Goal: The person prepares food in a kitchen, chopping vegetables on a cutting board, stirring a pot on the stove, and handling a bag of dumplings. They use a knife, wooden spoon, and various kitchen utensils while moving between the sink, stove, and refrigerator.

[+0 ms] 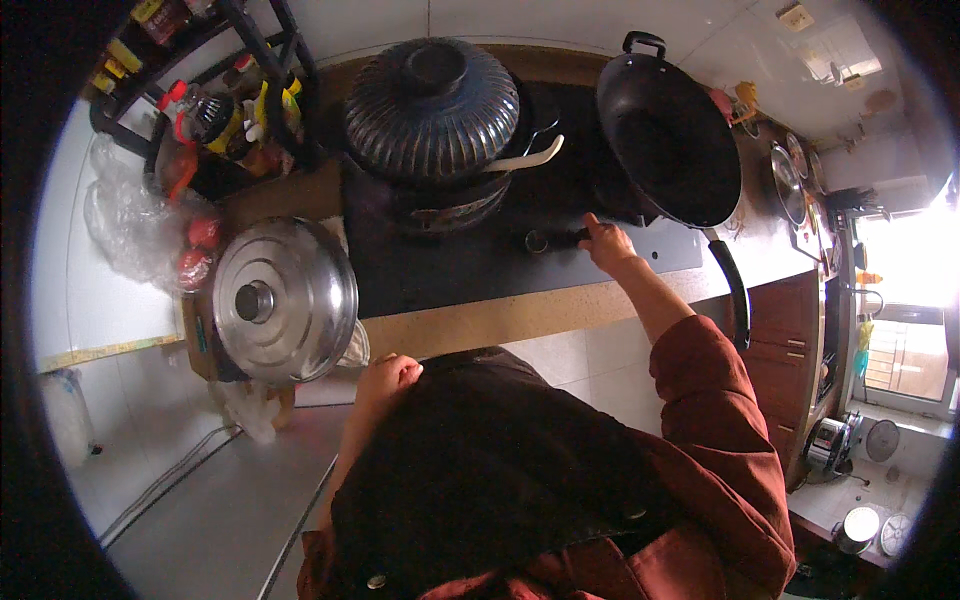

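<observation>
My right hand (609,246) reaches to the front of a black glass cooktop (450,277), its fingers around a dark control knob (580,237) that they mostly hide. A second knob (536,241) sits just left of it. My left hand (386,377) rests by the counter's front edge against a dark apron (487,457), fingers curled, with nothing visible in it. On the left burner stands a pot with a ribbed dark lid (435,112); a pale utensil handle (529,157) sticks out beside it. A black wok (667,142) is tilted over the right burner, its handle (731,292) past the counter edge.
A large steel lid (285,300) with a black knob lies at the counter's left end. Behind it are a plastic bag (135,217) with red produce and a black rack (281,90) of seasoning bottles. Plates and lids (787,184) stand along the right wall.
</observation>
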Tool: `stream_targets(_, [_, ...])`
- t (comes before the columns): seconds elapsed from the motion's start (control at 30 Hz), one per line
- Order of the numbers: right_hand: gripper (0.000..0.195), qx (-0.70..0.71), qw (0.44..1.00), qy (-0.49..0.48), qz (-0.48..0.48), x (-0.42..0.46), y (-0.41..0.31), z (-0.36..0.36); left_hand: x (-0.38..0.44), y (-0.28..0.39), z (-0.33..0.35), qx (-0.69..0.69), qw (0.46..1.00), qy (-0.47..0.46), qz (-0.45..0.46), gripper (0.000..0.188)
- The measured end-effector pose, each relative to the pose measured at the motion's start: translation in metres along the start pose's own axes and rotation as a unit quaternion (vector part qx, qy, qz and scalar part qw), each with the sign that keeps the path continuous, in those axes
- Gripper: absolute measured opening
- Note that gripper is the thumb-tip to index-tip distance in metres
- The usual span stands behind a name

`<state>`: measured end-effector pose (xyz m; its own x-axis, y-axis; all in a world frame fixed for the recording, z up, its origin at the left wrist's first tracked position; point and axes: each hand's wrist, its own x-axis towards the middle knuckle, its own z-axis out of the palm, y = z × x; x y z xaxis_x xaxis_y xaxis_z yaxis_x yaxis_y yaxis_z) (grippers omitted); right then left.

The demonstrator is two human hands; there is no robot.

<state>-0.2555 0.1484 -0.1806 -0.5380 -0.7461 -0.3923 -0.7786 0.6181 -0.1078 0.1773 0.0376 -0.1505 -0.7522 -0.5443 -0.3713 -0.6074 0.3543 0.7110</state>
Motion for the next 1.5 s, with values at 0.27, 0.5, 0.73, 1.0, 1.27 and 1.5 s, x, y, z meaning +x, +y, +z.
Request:
stream_targets(0.27, [0.041, 0.008, 1.000, -0.007, -0.008, 0.004, 0.002, 0.001, 0.000, -0.007, 0.002, 0.001, 1.000, -0.006, 0.010, 0.024])
stream_targets(0.5, [0.040, 0.019, 0.999, 0.015, -0.034, 0.004, 0.006, 0.006, 0.000, -0.012, 0.007, 0.005, 1.000, 0.008, 0.019, 0.022])
stream_targets(0.73, [0.041, 0.000, 1.000, -0.012, -0.005, 0.004, 0.001, -0.001, -0.001, -0.012, 0.007, -0.001, 1.000, -0.005, 0.001, 0.023])
stream_targets(1.0, [0.044, -0.006, 0.999, 0.022, -0.036, 0.002, 0.004, 0.003, -0.002, -0.010, 0.002, 0.018, 1.000, -0.019, 0.002, 0.026])
stream_targets(1.27, [0.041, -0.004, 1.000, -0.003, -0.024, -0.004, -0.008, -0.008, -0.001, -0.015, 0.007, 0.003, 1.000, -0.013, 0.012, 0.026])
stream_targets(1.5, [0.040, -0.004, 0.999, 0.011, -0.048, 0.003, 0.004, 0.001, -0.001, -0.012, 0.003, 0.010, 0.999, -0.032, -0.001, 0.025])
